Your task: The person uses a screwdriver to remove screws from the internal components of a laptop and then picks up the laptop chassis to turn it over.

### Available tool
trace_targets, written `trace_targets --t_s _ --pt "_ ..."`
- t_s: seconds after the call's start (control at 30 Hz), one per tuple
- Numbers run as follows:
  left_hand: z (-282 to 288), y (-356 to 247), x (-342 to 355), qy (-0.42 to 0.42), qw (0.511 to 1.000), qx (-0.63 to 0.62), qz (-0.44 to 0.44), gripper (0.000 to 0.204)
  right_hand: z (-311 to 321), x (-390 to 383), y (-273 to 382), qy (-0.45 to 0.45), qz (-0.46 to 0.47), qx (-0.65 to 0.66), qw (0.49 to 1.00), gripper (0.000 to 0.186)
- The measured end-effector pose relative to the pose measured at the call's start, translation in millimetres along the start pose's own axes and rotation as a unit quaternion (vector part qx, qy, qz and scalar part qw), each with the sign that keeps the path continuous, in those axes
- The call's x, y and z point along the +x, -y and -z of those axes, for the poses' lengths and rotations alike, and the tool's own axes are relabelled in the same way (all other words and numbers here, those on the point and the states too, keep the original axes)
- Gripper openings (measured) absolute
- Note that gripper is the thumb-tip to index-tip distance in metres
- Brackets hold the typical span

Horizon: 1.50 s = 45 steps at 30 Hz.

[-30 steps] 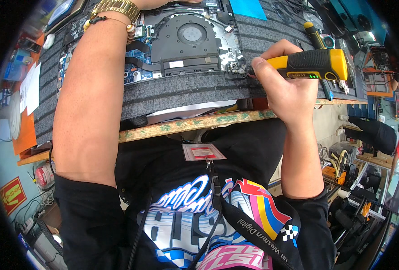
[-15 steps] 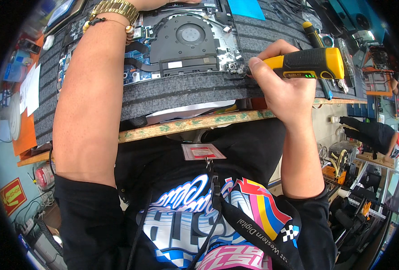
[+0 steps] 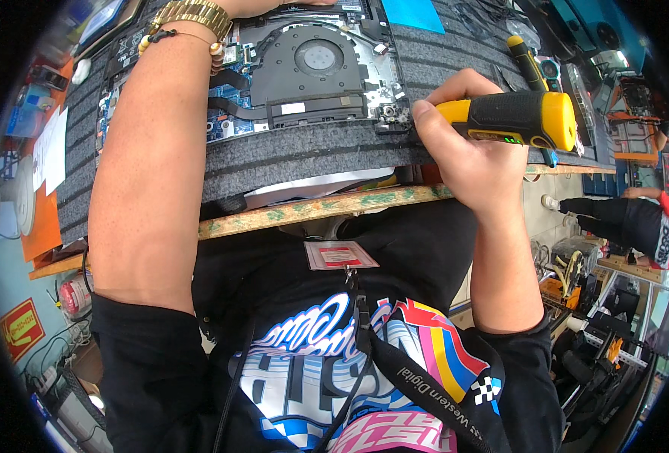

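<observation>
An opened laptop (image 3: 308, 94) shows its grey fan, blue circuit board and dark cables on the grey felt mat (image 3: 297, 151). My left hand (image 3: 259, 6) reaches across its left side to the top of the picture, its fingers mostly cropped, with a gold watch on the wrist. My right hand (image 3: 470, 158) is wrapped round a yellow-and-black powered screwdriver (image 3: 531, 121) with small green lights, held sideways at the laptop's lower right corner. The screwdriver's tip is hidden behind my thumb.
A second yellow-and-black tool (image 3: 527, 60), a blue sheet (image 3: 414, 11) and small parts lie on the bench. Papers (image 3: 47, 147) are at the left. The wooden bench edge (image 3: 304, 208) runs before me. Another person (image 3: 614, 226) stands at the far right, near cluttered shelving.
The screwdriver has tilted, its rear end dropping lower and turning a little toward me, with my right hand shifting slightly. The other person at the right has moved and shows more.
</observation>
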State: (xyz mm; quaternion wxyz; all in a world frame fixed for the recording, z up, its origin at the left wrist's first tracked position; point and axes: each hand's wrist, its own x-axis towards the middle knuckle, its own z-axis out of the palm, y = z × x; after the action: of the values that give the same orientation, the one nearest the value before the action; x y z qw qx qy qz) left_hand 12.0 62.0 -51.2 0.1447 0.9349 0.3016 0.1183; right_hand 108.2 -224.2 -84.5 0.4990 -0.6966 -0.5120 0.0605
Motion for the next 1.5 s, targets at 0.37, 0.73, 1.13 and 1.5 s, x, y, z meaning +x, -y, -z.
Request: trace_targets --t_s 0.37,0.73,1.13,1.5 --pt "1.4 -2.3 -1.7 0.003 1.0 0.0 0.001 0.086 2.1 -1.5 0.9 0.009 -0.013 -0.008 1.0 0.01" --pt "-0.2 -1.5 -0.5 -0.003 1.0 -0.008 0.004 0.086 -1.1 -0.4 -5.3 -0.028 -0.015 0.029 0.999 0.015" --pt "1.7 -3.4 -2.6 0.001 1.0 -0.013 0.008 0.087 -2.8 -3.7 -7.8 -0.035 -0.015 0.032 0.999 0.015" --pt "3.0 -4.8 -3.7 0.006 1.0 -0.011 0.014 0.088 -0.6 -3.9 -5.6 -0.047 -0.024 0.027 0.998 0.016"
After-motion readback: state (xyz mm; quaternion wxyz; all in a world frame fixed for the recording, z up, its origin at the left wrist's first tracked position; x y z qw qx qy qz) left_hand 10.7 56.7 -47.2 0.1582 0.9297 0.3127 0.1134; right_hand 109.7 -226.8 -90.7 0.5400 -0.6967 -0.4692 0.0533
